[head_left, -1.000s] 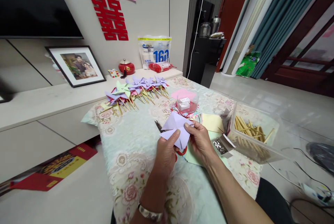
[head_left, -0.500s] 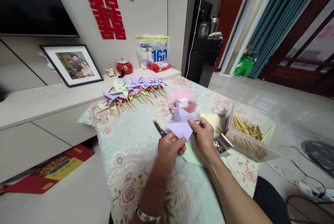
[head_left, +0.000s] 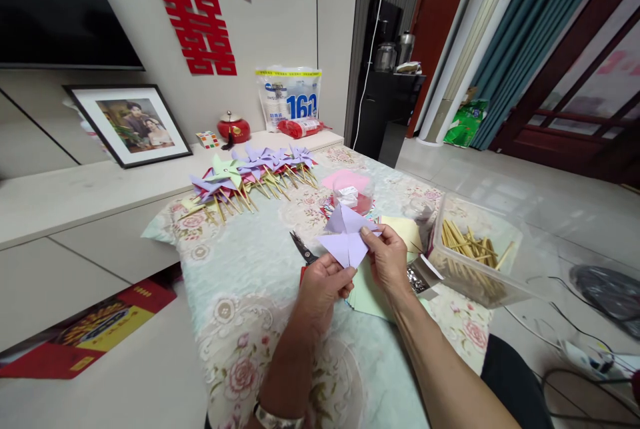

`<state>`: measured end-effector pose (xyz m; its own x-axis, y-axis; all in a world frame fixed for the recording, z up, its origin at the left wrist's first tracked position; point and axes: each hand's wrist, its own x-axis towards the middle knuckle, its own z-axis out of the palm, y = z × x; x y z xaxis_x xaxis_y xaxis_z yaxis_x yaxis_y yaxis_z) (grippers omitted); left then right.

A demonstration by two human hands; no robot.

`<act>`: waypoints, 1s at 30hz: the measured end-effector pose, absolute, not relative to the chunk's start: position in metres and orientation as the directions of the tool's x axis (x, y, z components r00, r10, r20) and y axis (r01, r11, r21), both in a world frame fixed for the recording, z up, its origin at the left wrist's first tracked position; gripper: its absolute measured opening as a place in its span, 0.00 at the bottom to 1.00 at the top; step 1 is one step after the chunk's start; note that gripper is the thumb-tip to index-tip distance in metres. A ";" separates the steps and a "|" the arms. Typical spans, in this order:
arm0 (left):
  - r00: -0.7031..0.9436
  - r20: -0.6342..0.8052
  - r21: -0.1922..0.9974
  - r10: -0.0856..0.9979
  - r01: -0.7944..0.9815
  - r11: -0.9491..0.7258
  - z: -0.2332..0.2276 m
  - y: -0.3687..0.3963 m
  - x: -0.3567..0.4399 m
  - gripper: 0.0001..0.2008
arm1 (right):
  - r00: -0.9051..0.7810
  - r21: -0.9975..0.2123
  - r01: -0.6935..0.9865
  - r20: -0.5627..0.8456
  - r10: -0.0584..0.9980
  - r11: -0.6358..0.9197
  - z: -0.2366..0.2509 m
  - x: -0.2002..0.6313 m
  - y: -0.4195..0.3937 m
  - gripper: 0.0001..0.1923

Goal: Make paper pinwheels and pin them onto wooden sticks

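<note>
A purple paper sheet (head_left: 345, 247), slit from its corners into flaps, is held up over the table between both hands. My left hand (head_left: 325, 280) pinches its lower edge between thumb and fingers. Farther right, my right hand (head_left: 387, 252) grips the sheet's right corner with thumb and fingertips. Scissors (head_left: 303, 249) lie beside my left hand, their dark blades pointing away and the red handles partly hidden under it. Below my hands is a stack of pale green paper (head_left: 370, 296), and pale yellow paper (head_left: 404, 232) lies behind my right hand.
Finished paper pinwheels (head_left: 250, 172) on sticks lie in a row at the far left of the table. A clear bin (head_left: 500, 292) of sticks (head_left: 470, 242) stands at the right. Nearby are a small box of metal fasteners (head_left: 419, 277) and a clear round tub (head_left: 354, 192).
The camera view has shifted slightly. Both hands keep their hold on the purple sheet, with almost no movement of the paper.
</note>
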<state>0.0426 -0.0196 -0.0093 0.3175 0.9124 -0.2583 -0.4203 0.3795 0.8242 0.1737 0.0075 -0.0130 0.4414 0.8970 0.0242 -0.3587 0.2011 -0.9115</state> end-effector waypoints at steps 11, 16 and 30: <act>0.294 -0.272 0.832 0.916 -0.406 0.377 -0.007 -0.019 0.041 0.12 | 0.446 -0.895 -0.405 -0.013 0.895 0.189 -0.009 0.173 0.006 0.17; 0.285 -0.259 0.859 0.923 -0.370 0.355 -0.008 -0.020 0.043 0.15 | 0.446 -0.892 -0.409 -0.011 0.895 0.193 -0.011 0.174 0.008 0.18; 0.287 -0.230 0.879 0.930 -0.349 0.325 -0.019 -0.015 0.046 0.24 | 0.450 -0.885 -0.421 -0.014 0.893 0.198 -0.011 0.174 0.008 0.18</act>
<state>0.0455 -0.0153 -0.0193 0.2871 0.9299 -0.2299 -0.3490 0.3251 0.8789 0.1737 0.0084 -0.0111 0.4495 0.8932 -0.0139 -0.4206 0.1979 -0.8854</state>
